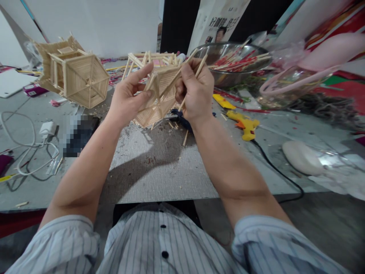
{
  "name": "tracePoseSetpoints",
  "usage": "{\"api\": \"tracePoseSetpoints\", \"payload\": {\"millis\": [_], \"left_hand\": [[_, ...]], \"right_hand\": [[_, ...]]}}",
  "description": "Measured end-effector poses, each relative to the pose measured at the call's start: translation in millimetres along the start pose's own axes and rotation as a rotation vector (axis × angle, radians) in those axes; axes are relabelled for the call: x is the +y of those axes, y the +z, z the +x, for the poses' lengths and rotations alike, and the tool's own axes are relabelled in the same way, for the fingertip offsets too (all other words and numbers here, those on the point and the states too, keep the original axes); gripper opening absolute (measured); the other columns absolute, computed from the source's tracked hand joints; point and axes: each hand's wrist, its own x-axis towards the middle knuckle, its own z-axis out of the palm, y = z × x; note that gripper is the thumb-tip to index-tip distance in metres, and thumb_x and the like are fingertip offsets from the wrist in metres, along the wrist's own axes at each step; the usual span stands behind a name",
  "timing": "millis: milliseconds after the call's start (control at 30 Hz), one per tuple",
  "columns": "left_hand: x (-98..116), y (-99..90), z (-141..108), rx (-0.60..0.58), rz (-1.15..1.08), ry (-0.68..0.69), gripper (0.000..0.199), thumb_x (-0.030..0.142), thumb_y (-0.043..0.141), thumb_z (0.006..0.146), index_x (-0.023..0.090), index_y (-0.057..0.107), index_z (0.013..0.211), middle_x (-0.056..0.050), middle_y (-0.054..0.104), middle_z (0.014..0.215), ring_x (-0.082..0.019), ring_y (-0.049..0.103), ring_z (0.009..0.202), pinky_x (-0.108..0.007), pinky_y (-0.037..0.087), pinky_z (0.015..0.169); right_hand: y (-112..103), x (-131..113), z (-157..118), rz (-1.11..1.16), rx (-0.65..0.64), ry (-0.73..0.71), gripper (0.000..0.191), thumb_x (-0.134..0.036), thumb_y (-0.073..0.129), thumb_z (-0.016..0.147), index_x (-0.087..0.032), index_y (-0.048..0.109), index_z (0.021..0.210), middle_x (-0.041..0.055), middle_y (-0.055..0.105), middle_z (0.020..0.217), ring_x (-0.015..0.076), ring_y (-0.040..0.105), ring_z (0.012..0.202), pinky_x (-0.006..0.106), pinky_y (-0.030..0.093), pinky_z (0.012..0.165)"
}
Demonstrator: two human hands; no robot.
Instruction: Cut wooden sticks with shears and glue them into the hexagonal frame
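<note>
A pale wooden-stick structure (168, 82) with panels of narrow strips is held up above the middle of the table. My left hand (129, 95) grips its left side between thumb and fingers. My right hand (196, 89) is closed around thin wooden sticks (201, 65) at the structure's right side; one stick slants up past the knuckles. The lower ends of the sticks lie partly behind the hand. Dark blue pliers (182, 120) lie on the table just below the structure, partly hidden by my right wrist.
A six-sided stick model (85, 80) stands at the left, near a dark phone (81, 135) and white charger (48, 129). A metal bowl (228, 76) of red-and-white sticks is behind my right hand. A yellow glue gun (243, 123) with a black cord lies right, near a white mouse-like object (300, 158).
</note>
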Motion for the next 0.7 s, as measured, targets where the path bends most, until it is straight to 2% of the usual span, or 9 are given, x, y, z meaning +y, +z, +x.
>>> {"api": "tracePoseSetpoints", "payload": {"millis": [133, 233, 300, 500, 633, 700], "left_hand": [[-9.1, -4.9, 3.2, -0.003, -0.010, 0.029, 0.054, 0.028, 0.071, 0.074, 0.032, 0.058, 0.126, 0.002, 0.065, 0.127, -0.024, 0.063, 0.109, -0.043, 0.053, 0.097], [-14.7, -7.3, 4.8, 0.008, -0.050, 0.072, 0.057, 0.027, 0.075, 0.068, 0.036, 0.060, 0.123, 0.007, 0.063, 0.130, -0.021, 0.066, 0.103, -0.038, 0.057, 0.089], [-14.5, -6.7, 4.5, 0.013, -0.034, 0.053, 0.057, 0.028, 0.074, 0.070, 0.036, 0.060, 0.124, 0.007, 0.062, 0.131, -0.021, 0.066, 0.104, -0.037, 0.057, 0.088], [-10.6, -3.6, 4.0, -0.002, -0.093, 0.051, 0.057, 0.033, 0.079, 0.066, 0.037, 0.062, 0.120, 0.008, 0.065, 0.127, -0.021, 0.066, 0.103, -0.036, 0.057, 0.084], [-14.1, -10.5, 4.5, -0.021, -0.087, 0.043, 0.061, 0.041, 0.080, 0.067, 0.038, 0.059, 0.124, 0.008, 0.067, 0.122, -0.022, 0.064, 0.104, -0.039, 0.055, 0.086], [-17.2, -17.2, 4.4, -0.017, -0.059, 0.041, 0.063, 0.047, 0.077, 0.070, 0.037, 0.055, 0.128, 0.008, 0.067, 0.120, -0.024, 0.058, 0.113, -0.042, 0.050, 0.094]], "right_hand": [[-1.5, 0.1, 2.1, 0.108, -0.040, 0.062, 0.043, -0.075, 0.037, 0.077, -0.032, 0.033, 0.083, -0.0031, 0.043, 0.062, 0.0175, 0.037, 0.044, 0.034, 0.033, 0.039], [-1.0, 3.2, 4.1, 0.127, -0.044, 0.070, 0.045, -0.076, 0.042, 0.077, -0.032, 0.037, 0.084, -0.0034, 0.049, 0.064, 0.0156, 0.042, 0.045, 0.033, 0.035, 0.041], [0.9, 4.3, 4.4, 0.115, -0.032, 0.061, 0.046, -0.077, 0.042, 0.080, -0.031, 0.039, 0.086, -0.0044, 0.051, 0.064, 0.0130, 0.044, 0.045, 0.031, 0.036, 0.044], [5.3, 0.1, 2.0, 0.120, -0.010, 0.052, 0.049, -0.078, 0.044, 0.079, -0.030, 0.038, 0.084, -0.0064, 0.054, 0.061, 0.0082, 0.037, 0.042, 0.029, 0.028, 0.042], [1.4, 10.5, 7.3, 0.111, -0.011, 0.061, 0.046, -0.076, 0.039, 0.083, -0.030, 0.037, 0.088, -0.0063, 0.059, 0.064, 0.0071, 0.038, 0.042, 0.029, 0.029, 0.043], [-0.4, 16.8, 10.1, 0.096, -0.017, 0.043, 0.045, -0.075, 0.036, 0.085, -0.030, 0.036, 0.087, -0.0063, 0.060, 0.064, 0.0066, 0.036, 0.038, 0.030, 0.027, 0.041]]}}
